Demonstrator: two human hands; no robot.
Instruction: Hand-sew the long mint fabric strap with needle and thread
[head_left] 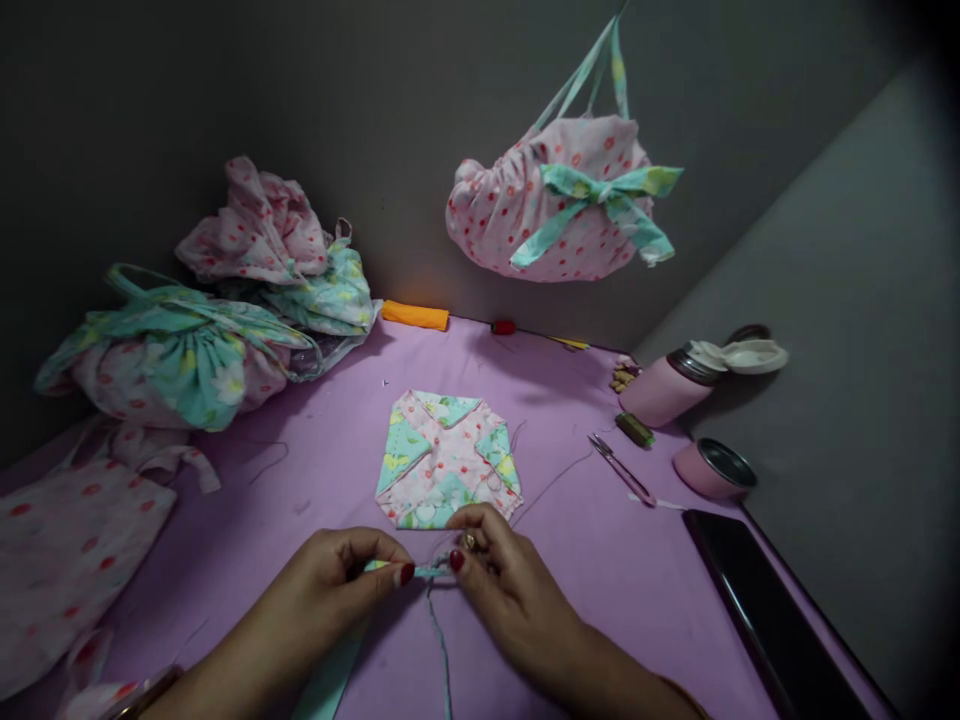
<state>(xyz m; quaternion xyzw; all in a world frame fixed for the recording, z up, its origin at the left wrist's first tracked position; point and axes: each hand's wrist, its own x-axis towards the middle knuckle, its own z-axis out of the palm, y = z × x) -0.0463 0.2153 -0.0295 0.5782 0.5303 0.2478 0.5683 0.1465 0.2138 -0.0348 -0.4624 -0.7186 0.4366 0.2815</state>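
Note:
My left hand point(349, 575) pinches a narrow light-green fabric strip point(431, 573) between thumb and fingers. Just to its right, the thumb and fingers of my right hand point(502, 590) are closed on the same strip. A thin greenish cord point(442, 650) hangs down from between the hands toward the bottom edge. A wider pale-green piece of cloth point(334, 675) lies below my left wrist. Right behind the hands, a pink dotted fabric piece point(454, 455) rests flat, its floral green corners folded inward. Whether my right hand also holds a needle is hidden by its fingers.
Sewn fabric bags point(180, 350) pile up at left; another bag with a bow point(577, 200) hangs at the back. On the purple cloth point(570, 560) at right are thread snips point(626, 472), a green spool point(635, 430), a pink bottle point(664, 390), a cup point(712, 480) and a black device point(772, 610).

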